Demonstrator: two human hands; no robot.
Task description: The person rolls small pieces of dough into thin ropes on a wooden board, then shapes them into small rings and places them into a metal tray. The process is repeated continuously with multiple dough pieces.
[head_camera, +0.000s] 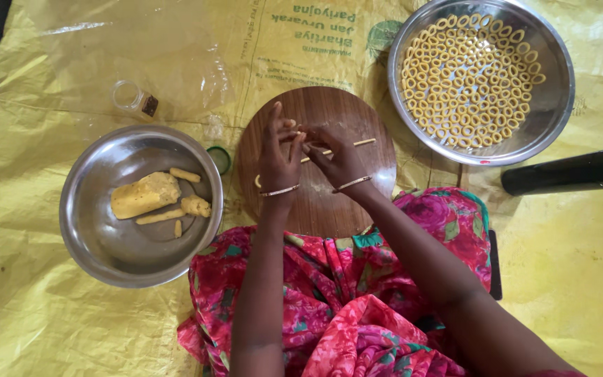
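A: We note both hands over the round wooden board (315,112). Left hand (278,157) and right hand (340,159) meet fingertip to fingertip, pinched narrow on a thin dough strip (357,144) that runs toward 3 o'clock.

B: Agreed. At 9 o'clock we log a steel bowl (92,244) with dough lumps (145,195). At 1 o'clock, a steel pan (556,91) of dough rings (469,77). A black cylinder (570,171) lies at 3 o'clock.

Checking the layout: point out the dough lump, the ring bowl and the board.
dough lump (144,195), head view, middle of its top.
ring bowl (557,105), head view, bare right wall.
board (319,108), head view, bare far part.
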